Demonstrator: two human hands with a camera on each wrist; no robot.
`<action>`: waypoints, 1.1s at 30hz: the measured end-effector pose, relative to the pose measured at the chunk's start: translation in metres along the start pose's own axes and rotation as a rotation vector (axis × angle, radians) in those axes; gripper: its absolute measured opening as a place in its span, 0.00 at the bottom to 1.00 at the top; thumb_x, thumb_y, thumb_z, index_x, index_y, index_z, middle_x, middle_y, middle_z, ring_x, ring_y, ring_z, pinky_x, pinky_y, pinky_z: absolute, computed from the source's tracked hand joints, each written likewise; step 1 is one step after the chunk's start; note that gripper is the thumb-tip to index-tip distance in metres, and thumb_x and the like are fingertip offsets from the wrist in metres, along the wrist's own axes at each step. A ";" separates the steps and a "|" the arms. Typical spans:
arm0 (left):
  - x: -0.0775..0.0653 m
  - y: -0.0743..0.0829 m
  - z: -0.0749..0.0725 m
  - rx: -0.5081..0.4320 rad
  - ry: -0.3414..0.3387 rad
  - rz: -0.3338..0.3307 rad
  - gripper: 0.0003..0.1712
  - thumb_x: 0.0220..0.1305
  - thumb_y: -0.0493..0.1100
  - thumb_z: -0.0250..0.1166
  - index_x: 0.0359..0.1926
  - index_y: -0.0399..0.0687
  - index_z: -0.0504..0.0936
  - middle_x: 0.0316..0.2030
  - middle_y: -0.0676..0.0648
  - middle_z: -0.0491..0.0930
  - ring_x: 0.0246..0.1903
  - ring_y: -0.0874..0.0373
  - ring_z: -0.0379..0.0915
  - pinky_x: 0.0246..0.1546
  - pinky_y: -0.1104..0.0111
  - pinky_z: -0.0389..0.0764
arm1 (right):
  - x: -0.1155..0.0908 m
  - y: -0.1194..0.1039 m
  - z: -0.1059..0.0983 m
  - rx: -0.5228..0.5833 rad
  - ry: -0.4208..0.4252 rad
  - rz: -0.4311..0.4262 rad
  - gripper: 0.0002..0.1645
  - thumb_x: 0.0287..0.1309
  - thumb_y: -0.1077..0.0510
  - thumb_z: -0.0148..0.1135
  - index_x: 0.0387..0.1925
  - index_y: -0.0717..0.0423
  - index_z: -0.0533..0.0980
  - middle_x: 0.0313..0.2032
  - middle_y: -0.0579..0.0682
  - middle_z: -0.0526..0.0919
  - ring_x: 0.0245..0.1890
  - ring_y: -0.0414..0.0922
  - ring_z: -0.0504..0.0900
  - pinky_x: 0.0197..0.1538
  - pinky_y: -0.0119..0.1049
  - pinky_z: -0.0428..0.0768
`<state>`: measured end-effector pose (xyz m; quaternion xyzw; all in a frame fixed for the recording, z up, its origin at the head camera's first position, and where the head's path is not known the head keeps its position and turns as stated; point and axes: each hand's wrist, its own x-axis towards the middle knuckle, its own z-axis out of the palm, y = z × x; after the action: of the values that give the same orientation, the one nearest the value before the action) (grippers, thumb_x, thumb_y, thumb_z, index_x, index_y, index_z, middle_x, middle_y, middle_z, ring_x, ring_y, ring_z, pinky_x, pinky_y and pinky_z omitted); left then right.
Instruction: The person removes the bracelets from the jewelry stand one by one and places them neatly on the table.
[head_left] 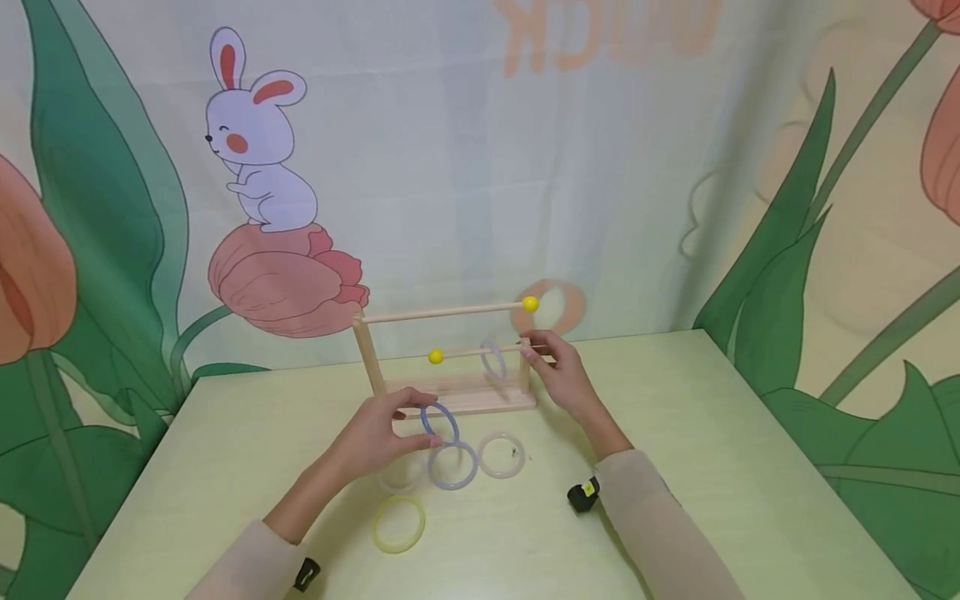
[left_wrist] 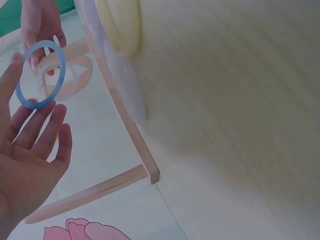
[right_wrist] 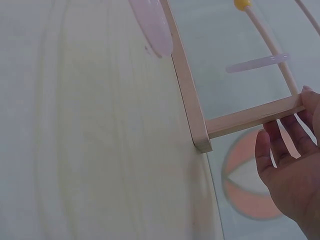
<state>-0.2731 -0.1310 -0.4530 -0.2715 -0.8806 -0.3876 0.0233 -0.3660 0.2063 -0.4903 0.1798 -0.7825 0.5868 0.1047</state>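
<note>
Between its thumb and fingers my left hand (head_left: 380, 433) pinches a blue ring (left_wrist: 61, 75), held upright in front of a wooden rack (head_left: 457, 408). The rack's right post (right_wrist: 255, 117) is gripped near its top by my right hand (head_left: 561, 375). From that post a short rod reaches left to a yellow ball (head_left: 436, 357), and a pale purple ring (head_left: 492, 361) hangs on this rod. Above it, a longer rod (head_left: 450, 312) runs from the taller left post to another yellow ball (head_left: 531, 304).
On the table before the rack lie a second blue ring (head_left: 452, 487), a pale pink ring (head_left: 501, 476), a yellow ring (head_left: 399, 548) and a clear ring (head_left: 397, 487) partly behind my left hand. A printed curtain (head_left: 435, 167) hangs behind the table.
</note>
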 end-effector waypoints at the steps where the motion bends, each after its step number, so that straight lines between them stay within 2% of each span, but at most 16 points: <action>1: -0.002 0.000 0.001 0.004 -0.013 0.014 0.32 0.58 0.54 0.82 0.61 0.48 0.84 0.60 0.51 0.85 0.60 0.49 0.81 0.58 0.50 0.83 | 0.000 0.000 0.000 0.002 0.001 0.003 0.22 0.78 0.49 0.61 0.66 0.52 0.78 0.59 0.51 0.84 0.59 0.51 0.82 0.53 0.40 0.83; 7: -0.013 0.001 0.006 0.013 -0.062 0.059 0.33 0.57 0.58 0.82 0.61 0.53 0.84 0.61 0.55 0.85 0.59 0.55 0.82 0.55 0.49 0.84 | 0.000 0.002 0.001 0.019 0.005 0.002 0.23 0.78 0.51 0.61 0.67 0.55 0.77 0.59 0.53 0.85 0.59 0.53 0.81 0.52 0.40 0.82; 12: -0.023 0.007 0.010 0.018 -0.082 0.089 0.33 0.54 0.58 0.83 0.60 0.60 0.84 0.62 0.57 0.84 0.59 0.60 0.81 0.55 0.50 0.84 | 0.001 0.002 0.002 0.016 -0.016 0.013 0.24 0.80 0.53 0.59 0.69 0.59 0.75 0.62 0.58 0.82 0.62 0.58 0.79 0.55 0.44 0.81; 17: -0.032 0.014 0.015 -0.011 -0.100 0.106 0.33 0.54 0.60 0.82 0.60 0.60 0.84 0.63 0.58 0.83 0.60 0.61 0.80 0.57 0.50 0.84 | -0.004 -0.017 0.000 0.016 -0.014 0.024 0.21 0.80 0.58 0.58 0.67 0.63 0.75 0.61 0.63 0.82 0.61 0.61 0.79 0.53 0.42 0.81; 23: -0.040 0.022 0.019 -0.026 -0.150 0.089 0.33 0.53 0.61 0.82 0.58 0.62 0.84 0.63 0.62 0.82 0.60 0.63 0.79 0.56 0.57 0.83 | -0.011 -0.042 -0.002 0.015 -0.009 0.008 0.20 0.79 0.61 0.58 0.66 0.67 0.75 0.60 0.65 0.82 0.59 0.60 0.80 0.51 0.37 0.82; 28: -0.047 0.022 0.025 -0.035 -0.174 0.064 0.33 0.53 0.60 0.83 0.58 0.60 0.84 0.63 0.61 0.83 0.60 0.64 0.79 0.56 0.58 0.83 | -0.011 -0.042 -0.002 0.023 -0.012 0.010 0.21 0.79 0.60 0.59 0.66 0.67 0.75 0.61 0.64 0.81 0.60 0.60 0.80 0.54 0.43 0.82; 33: -0.052 0.022 0.034 -0.046 -0.195 0.046 0.35 0.53 0.60 0.83 0.60 0.55 0.85 0.62 0.60 0.84 0.58 0.62 0.79 0.56 0.57 0.83 | -0.010 -0.041 -0.002 0.025 -0.019 0.017 0.21 0.79 0.59 0.59 0.66 0.65 0.75 0.60 0.63 0.82 0.60 0.60 0.80 0.53 0.41 0.82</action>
<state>-0.2118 -0.1194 -0.4748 -0.3286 -0.8631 -0.3789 -0.0598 -0.3401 0.1999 -0.4577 0.1800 -0.7777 0.5955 0.0903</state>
